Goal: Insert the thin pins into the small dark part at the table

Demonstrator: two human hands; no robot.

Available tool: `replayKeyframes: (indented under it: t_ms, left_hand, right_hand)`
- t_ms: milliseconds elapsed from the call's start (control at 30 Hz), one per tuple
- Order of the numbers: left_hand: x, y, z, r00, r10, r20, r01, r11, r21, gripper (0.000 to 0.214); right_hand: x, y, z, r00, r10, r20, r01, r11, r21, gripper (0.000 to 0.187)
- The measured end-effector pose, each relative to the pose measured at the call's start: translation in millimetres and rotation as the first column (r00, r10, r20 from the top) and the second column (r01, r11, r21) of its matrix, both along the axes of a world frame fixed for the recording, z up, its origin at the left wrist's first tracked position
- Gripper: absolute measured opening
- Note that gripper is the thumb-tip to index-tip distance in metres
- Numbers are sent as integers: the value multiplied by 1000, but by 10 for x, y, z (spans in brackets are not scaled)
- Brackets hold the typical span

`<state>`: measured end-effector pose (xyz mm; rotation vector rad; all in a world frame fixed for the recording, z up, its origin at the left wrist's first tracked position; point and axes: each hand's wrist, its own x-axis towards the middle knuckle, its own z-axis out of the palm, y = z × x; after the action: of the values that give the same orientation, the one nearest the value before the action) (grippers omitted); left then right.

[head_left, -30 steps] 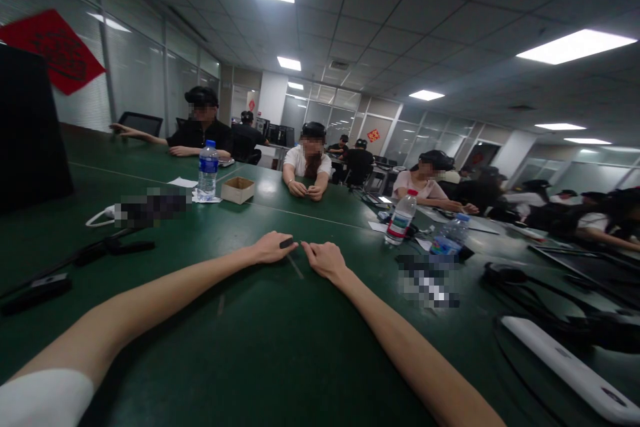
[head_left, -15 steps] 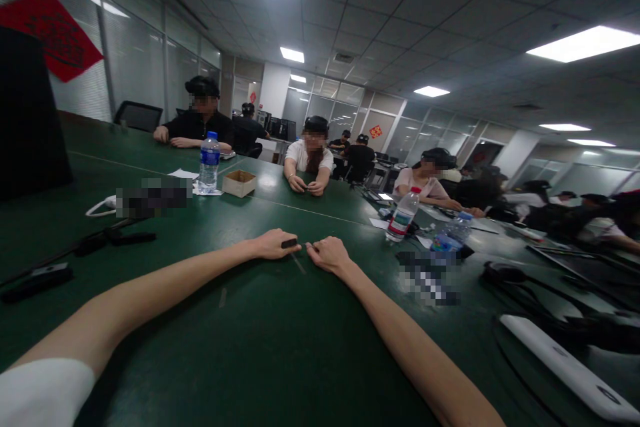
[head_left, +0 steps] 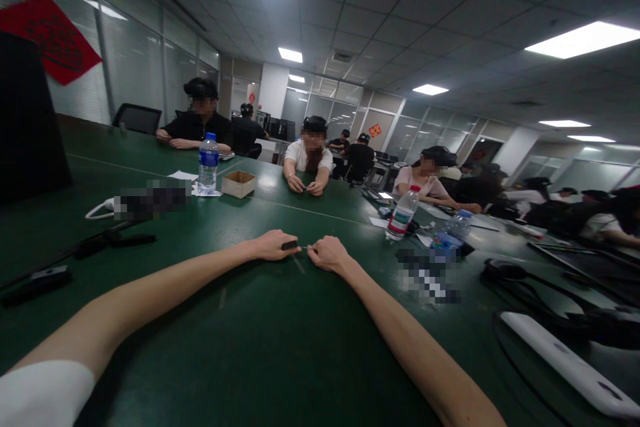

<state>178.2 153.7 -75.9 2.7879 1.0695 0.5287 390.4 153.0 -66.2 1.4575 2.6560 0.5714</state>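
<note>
Black piece (head_left: 289,245) in the left hand (head_left: 271,245), its long axis running left to right toward the right hand (head_left: 329,254).

The left hand is narrowed around it, the black face showing at the finger side, its right end pointing over a slim gap at the right fingertips, which look drawn together; a thin pale sliver (head_left: 304,247) spans that gap, though I cannot tell whether the right fingers grip it. The left hand is the nearer one to the piece, being wrapped on it; the right lies just beside, apart. Both are over the green table (head_left: 280,347), with the open box (head_left: 238,185) farther off to the left and the red-capped bottle (head_left: 401,215) off to the right, slightly farther.
</note>
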Motion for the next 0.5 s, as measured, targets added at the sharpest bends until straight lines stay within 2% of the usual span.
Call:
replayKeyframes:
  t_ms: [500]
  left_hand:
    - [7, 39, -25, 1000, 15, 4, -15, 1000, -8, 43]
  right_hand:
    - [-4, -66, 51, 999, 27, -24, -27, 1000, 4, 55]
